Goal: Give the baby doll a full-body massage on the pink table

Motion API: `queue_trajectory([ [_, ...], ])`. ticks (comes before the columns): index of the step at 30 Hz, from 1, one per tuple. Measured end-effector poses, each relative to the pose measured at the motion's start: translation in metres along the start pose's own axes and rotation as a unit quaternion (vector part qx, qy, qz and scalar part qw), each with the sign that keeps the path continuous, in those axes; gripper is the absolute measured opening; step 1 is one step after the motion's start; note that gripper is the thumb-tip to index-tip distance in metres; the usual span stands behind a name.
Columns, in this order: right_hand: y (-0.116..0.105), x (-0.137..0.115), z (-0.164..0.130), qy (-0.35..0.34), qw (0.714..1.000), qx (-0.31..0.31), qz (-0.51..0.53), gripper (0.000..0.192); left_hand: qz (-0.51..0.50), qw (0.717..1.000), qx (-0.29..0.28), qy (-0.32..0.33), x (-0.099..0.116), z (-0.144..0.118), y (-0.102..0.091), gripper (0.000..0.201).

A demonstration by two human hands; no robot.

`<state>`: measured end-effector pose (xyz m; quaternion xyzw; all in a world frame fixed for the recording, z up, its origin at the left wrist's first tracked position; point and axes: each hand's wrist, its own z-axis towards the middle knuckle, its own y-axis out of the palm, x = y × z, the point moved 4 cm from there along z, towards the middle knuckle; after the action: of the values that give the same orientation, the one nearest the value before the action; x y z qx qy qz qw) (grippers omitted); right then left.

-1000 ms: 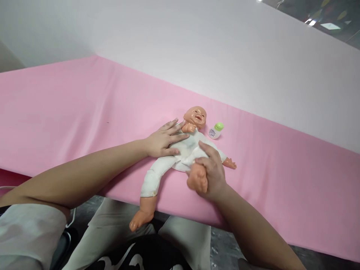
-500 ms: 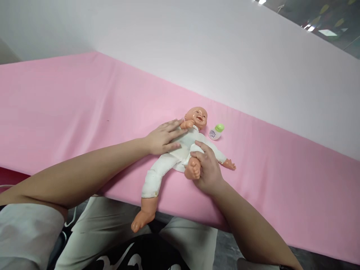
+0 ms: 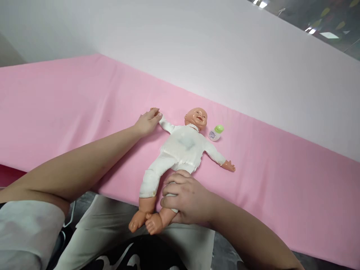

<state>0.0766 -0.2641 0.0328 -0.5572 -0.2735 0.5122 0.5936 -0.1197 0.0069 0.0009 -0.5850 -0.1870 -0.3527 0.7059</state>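
Head view: baby doll (image 3: 181, 148) on its back on the pink tabletop (image 3: 70, 108), bald, smiling, in a white suit with a grey smudge on the chest, arms spread wide, both bare feet past the near edge. Left hand (image 3: 146, 122) over the doll's outstretched hand, grip closed loosely about it. Right hand (image 3: 187, 198) wrapped round one lower leg at the tabletop's near edge, grip shut on the leg. Small white bottle (image 3: 215, 132) with green cap just beside the doll's head, label print too small to read. Wide bare pink cloth to the left and right of the doll; white wall (image 3: 197, 48) close behind.
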Motion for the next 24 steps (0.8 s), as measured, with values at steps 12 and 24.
queue_trajectory([
  [12,-0.043,0.055,-0.026,0.164,0.937,0.309,0.018,0.024,0.172,0.985,0.026,-0.009,0.014,-0.024,-0.007,0.075],
  [24,-0.037,0.114,-0.053,0.560,0.820,0.121,-0.011,0.052,-0.101,0.984,-0.119,0.083,0.117,-0.068,0.047,0.063],
])
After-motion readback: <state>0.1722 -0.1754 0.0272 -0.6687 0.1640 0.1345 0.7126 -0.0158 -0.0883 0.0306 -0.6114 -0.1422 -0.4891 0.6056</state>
